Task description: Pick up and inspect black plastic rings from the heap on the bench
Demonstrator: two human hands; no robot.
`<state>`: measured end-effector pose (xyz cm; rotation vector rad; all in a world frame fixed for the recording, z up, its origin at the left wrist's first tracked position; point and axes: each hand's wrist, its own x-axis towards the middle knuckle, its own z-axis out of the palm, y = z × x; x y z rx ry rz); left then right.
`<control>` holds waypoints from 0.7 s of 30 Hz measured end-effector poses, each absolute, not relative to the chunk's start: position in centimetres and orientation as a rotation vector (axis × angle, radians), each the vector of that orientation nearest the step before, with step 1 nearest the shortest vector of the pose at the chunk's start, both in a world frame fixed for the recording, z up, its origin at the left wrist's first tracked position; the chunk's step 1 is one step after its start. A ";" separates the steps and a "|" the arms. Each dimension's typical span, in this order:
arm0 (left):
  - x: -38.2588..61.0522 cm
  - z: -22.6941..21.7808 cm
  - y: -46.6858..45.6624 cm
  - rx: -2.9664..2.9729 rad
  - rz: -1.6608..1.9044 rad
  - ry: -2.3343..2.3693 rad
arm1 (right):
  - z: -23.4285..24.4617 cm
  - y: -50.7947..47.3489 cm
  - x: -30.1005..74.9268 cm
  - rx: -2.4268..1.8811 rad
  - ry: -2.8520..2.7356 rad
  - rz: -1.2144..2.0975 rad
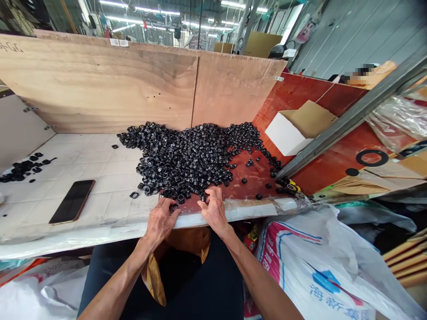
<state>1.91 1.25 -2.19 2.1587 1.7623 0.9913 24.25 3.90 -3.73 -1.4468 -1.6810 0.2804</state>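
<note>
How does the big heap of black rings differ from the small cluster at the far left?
The heap is far bigger than the cluster, with many more pieces. The heap spreads over the white surface and the red board; the cluster lies on white alone. The heap reaches the left hand and right hand; the cluster sits far from them. Both are loose small black pieces.

Small black plastic ring-shaped parts (187, 162) lie densely heaped; a few sit scattered loose.
</note>
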 end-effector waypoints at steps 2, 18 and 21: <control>1.9 -1.8 1.0 2.136 0.988 1.736 | -3.6 3.4 24.4 -1.453 -1.710 0.304; 1.7 -0.1 0.2 1.928 1.108 1.539 | -2.0 2.2 23.4 -1.226 -1.629 0.801; 1.5 -0.2 0.2 1.928 1.170 1.426 | -1.2 1.8 22.4 -1.086 -1.569 0.995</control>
